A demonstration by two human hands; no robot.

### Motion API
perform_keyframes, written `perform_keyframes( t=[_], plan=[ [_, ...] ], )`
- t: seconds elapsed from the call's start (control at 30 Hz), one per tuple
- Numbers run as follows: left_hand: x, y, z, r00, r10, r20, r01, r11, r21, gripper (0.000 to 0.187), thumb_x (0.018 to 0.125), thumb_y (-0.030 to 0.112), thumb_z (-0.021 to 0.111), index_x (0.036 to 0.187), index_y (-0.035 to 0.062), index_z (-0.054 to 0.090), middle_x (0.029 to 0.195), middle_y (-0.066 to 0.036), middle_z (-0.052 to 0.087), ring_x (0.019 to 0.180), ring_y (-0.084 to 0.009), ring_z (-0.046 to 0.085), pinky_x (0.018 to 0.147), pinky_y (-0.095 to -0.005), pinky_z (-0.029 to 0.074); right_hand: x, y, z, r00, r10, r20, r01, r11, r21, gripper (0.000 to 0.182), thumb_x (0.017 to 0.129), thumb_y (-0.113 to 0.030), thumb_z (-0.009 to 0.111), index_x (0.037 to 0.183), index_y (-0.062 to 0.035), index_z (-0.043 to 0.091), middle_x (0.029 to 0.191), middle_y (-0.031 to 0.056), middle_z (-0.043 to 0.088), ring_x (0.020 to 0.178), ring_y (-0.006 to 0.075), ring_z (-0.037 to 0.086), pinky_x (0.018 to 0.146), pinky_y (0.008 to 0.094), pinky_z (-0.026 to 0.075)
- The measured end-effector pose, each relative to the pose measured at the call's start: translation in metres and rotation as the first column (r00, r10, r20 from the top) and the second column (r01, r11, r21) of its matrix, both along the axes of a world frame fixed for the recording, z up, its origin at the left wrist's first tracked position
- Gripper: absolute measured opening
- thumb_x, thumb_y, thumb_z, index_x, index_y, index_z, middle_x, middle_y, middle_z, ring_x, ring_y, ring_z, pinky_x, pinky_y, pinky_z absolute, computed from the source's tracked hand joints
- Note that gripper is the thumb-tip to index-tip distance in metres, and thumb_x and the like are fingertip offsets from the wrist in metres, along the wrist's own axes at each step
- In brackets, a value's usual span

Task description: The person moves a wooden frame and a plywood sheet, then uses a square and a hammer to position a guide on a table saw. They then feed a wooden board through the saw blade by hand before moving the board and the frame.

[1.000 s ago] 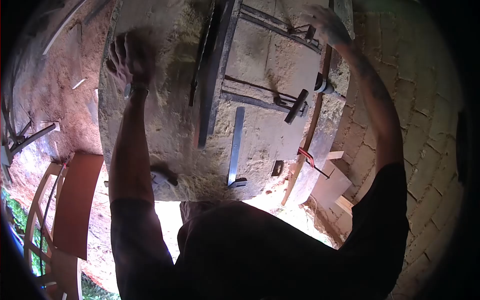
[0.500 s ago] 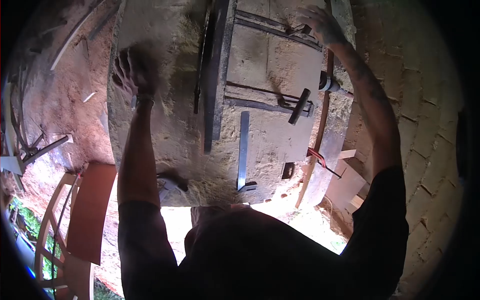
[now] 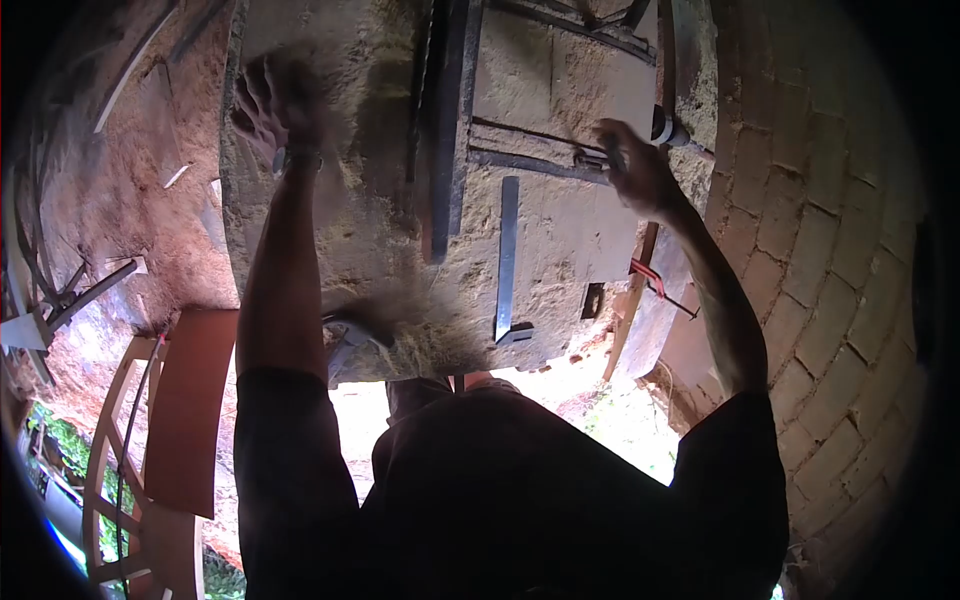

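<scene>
My left hand (image 3: 275,108) rests with its fingers spread on the sawdust-covered workbench (image 3: 375,220), at its left side. Over on the right, my right hand (image 3: 643,172) is closed around the handle of a bar clamp (image 3: 540,165), whose dark bar runs leftward across a pale board (image 3: 580,230). The fingers partly hide the handle. Farther up, a second bar clamp (image 3: 590,32) crosses the same board. Nearer my body lies a try square (image 3: 508,255) with a long metal blade. Long dark bars (image 3: 450,150) stand along the board's left side.
A red clamp (image 3: 648,272) grips the right edge. Above it is a round-ended tool (image 3: 672,130), partly hidden. A dark tool (image 3: 350,335) lies at the bench's near left. Curved wooden frames (image 3: 180,410) stand at lower left, and a brick surface (image 3: 810,250) lies to the right.
My right hand has come from the far bar clamp to the nearer one and closed on its handle. My left hand stays on the bench. The whole view has shifted slightly.
</scene>
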State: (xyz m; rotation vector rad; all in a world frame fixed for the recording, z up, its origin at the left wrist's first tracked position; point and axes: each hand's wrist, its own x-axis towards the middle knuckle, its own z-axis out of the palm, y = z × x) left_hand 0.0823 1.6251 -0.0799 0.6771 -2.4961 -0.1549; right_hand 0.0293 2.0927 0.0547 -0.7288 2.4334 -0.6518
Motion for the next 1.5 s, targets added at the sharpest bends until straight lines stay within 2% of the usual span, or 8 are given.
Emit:
perform_keyframes(
  t=[0.2,0.33,0.4,0.53,1.03,1.1,1.27,1.5],
  plan=[
    [-0.008,-0.004,-0.009,0.996,0.026,0.080,-0.038,0.988,0.149,0.062,0.095,0.052,0.041,0.144,0.0141,0.045,0.153,-0.014,0.040,0.145,-0.0331,0.031,0.112,-0.0637,0.021,0.083,-0.049,0.053,0.727,0.647,-0.231,-0.515,0.736,0.440,0.038,0.074,-0.002,0.064,0.112,-0.0086,0.062,0.110,0.0121,0.067,0.112,0.0240,0.061,0.108,0.0465,0.034],
    [-0.015,-0.006,-0.044,0.980,0.105,-0.169,-0.108,0.994,-0.010,0.057,0.090,0.047,0.059,0.137,0.0150,0.056,0.141,-0.017,0.055,0.135,-0.0395,0.044,0.109,-0.0645,0.028,0.236,-0.119,0.030,0.972,-0.015,0.235,0.034,0.997,-0.076,0.018,0.086,-0.006,0.065,0.103,-0.0015,0.067,0.089,0.0196,0.068,0.085,0.0391,0.067,0.076,0.0430,0.054],
    [-0.015,-0.005,-0.037,0.982,0.102,-0.158,-0.108,0.994,-0.026,0.056,0.091,0.044,0.057,0.137,0.0132,0.057,0.141,-0.017,0.055,0.136,-0.0389,0.043,0.110,-0.0650,0.027,0.310,-0.169,0.006,0.619,-0.113,0.777,0.249,0.967,-0.058,0.020,0.091,-0.013,0.065,0.107,-0.0017,0.068,0.095,0.0196,0.071,0.087,0.0355,0.069,0.076,0.0444,0.056],
    [-0.015,-0.008,-0.043,0.979,0.078,-0.187,-0.089,0.995,-0.054,0.053,0.092,0.044,0.052,0.135,0.0127,0.059,0.142,-0.016,0.054,0.136,-0.0395,0.043,0.109,-0.0666,0.027,0.445,-0.281,-0.076,0.828,-0.216,0.517,0.345,0.924,-0.167,0.025,0.085,-0.013,0.071,0.108,-0.0035,0.070,0.082,0.0196,0.068,0.080,0.0303,0.070,0.069,0.0404,0.056],
    [-0.005,-0.008,-0.040,0.998,-0.051,0.032,0.045,0.986,0.159,0.071,0.092,0.049,0.045,0.144,0.0019,0.037,0.152,-0.027,0.031,0.144,-0.0447,0.024,0.112,-0.0690,0.013,0.358,-0.314,-0.041,0.552,-0.660,0.509,0.828,0.365,-0.425,0.022,0.091,-0.013,0.066,0.110,-0.0033,0.058,0.077,0.0170,0.065,0.067,0.0316,0.069,0.055,0.0408,0.051],
    [-0.009,-0.006,-0.036,0.997,-0.002,0.073,-0.006,0.993,0.116,0.071,0.093,0.050,0.043,0.147,0.0036,0.035,0.152,-0.026,0.034,0.142,-0.0438,0.030,0.111,-0.0680,0.020,0.337,-0.315,-0.080,0.664,-0.740,-0.101,0.525,0.559,-0.642,0.023,0.091,-0.012,0.066,0.111,-0.0037,0.057,0.089,0.0171,0.065,0.072,0.0291,0.068,0.056,0.0394,0.050],
    [-0.008,-0.005,-0.025,0.991,0.021,0.131,-0.029,0.998,0.054,0.068,0.091,0.050,0.046,0.140,0.0032,0.040,0.140,-0.021,0.040,0.131,-0.0384,0.037,0.106,-0.0615,0.027,0.270,-0.305,-0.055,0.155,-0.656,0.739,0.988,0.091,-0.126,0.026,0.095,-0.026,0.066,0.109,-0.0039,0.063,0.068,0.0034,0.063,0.052,0.0116,0.061,0.045,0.0306,0.048],
    [-0.010,-0.005,-0.032,0.988,0.042,0.151,-0.043,0.999,0.003,0.068,0.093,0.052,0.045,0.143,0.0061,0.037,0.144,-0.022,0.038,0.134,-0.0379,0.035,0.107,-0.0616,0.025,0.273,-0.295,-0.083,0.445,-0.747,0.495,0.878,0.255,-0.405,0.026,0.097,-0.026,0.063,0.111,-0.0043,0.061,0.064,0.0037,0.060,0.052,0.0142,0.061,0.046,0.0328,0.048]
  ],
)
